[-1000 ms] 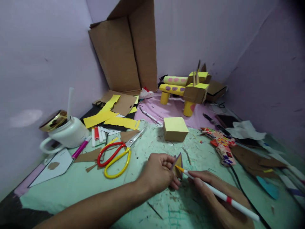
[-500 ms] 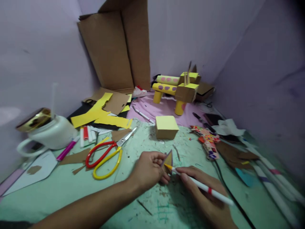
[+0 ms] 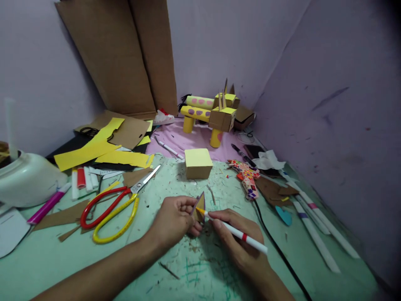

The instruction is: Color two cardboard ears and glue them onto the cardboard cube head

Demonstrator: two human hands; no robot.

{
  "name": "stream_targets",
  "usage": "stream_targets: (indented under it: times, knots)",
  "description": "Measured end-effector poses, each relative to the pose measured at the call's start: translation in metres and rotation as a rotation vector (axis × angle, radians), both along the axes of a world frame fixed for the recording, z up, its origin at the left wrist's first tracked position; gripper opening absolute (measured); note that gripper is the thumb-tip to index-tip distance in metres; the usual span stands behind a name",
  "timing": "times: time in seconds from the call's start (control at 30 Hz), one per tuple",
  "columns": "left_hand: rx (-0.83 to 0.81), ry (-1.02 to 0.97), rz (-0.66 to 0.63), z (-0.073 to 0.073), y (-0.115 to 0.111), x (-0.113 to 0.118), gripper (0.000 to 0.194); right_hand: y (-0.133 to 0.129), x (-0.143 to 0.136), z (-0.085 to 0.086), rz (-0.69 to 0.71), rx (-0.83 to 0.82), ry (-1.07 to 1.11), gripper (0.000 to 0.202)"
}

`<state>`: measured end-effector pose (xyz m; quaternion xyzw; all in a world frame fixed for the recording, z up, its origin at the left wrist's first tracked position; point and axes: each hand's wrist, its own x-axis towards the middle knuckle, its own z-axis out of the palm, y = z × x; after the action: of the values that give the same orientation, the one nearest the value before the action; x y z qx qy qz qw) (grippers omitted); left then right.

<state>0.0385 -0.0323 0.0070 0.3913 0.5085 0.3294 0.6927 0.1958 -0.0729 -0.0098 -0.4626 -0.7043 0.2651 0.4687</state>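
Note:
My left hand [image 3: 175, 217] pinches a small pointed cardboard piece [image 3: 199, 204] with purple edges, holding it upright above the green table [image 3: 147, 267]. In my right hand [image 3: 239, 238] is a white marker [image 3: 236, 233] with a red band. Its orange tip touches the face of the cardboard piece, or nearly so. Just beyond both hands sits a small cardboard box [image 3: 198, 170] with a yellow top. Left of my left hand lie scissors [image 3: 125, 205] with one red and one yellow handle, blades apart.
Two yellow tube-bodied cardboard animals [image 3: 216, 113] stand at the back on pink cloth [image 3: 166, 136]. A flower-patterned glue gun [image 3: 247, 177] trails a black cord [image 3: 275, 251] on the right. Yellow paper strips [image 3: 87, 150], a purple marker [image 3: 48, 205] and a white pot [image 3: 34, 179] are at left.
The whole view has shifted, so things appear farther left. Both hands keep the same hold, with the marker's tip still at the cardboard piece.

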Motion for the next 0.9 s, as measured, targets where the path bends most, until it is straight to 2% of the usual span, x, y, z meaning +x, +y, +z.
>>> stream_targets:
  times: [0.13, 0.3, 0.47, 0.6, 0.77, 0.83, 0.87, 0.9]
  knots:
    - [0.000, 0.002, -0.013, 0.0000, 0.0011, 0.0002, 0.034, -0.0011, -0.0003, 0.0022, 0.046, -0.049, 0.001, 0.017]
    - [-0.007, 0.031, -0.003, 0.0013, 0.0014, 0.0002, 0.038, -0.0011, 0.0015, 0.0006, -0.059, -0.044, 0.012, 0.018]
    - [-0.001, 0.020, -0.011, 0.0013, 0.0003, -0.0006, 0.036, -0.0014, 0.0013, -0.0010, 0.013, -0.041, 0.007, 0.018]
    - [0.002, 0.037, -0.012, 0.0005, 0.0008, -0.0006, 0.037, -0.0004, 0.0004, -0.0017, -0.089, -0.030, 0.022, 0.019]
    - [-0.002, 0.015, -0.005, 0.0011, 0.0014, 0.0013, 0.036, -0.0022, 0.0004, -0.0007, 0.017, -0.036, -0.008, 0.017]
    - [-0.012, 0.019, 0.017, 0.0025, 0.0007, 0.0018, 0.035, -0.0059, 0.0011, -0.0013, -0.092, -0.059, 0.005, 0.016]
    - [-0.018, 0.017, 0.032, 0.0035, 0.0002, 0.0017, 0.034, -0.0078, 0.0017, -0.0019, -0.217, -0.084, 0.034, 0.017]
    - [-0.025, 0.015, 0.049, 0.0046, -0.0002, 0.0013, 0.033, -0.0093, 0.0023, -0.0029, -0.412, -0.123, 0.075, 0.020]
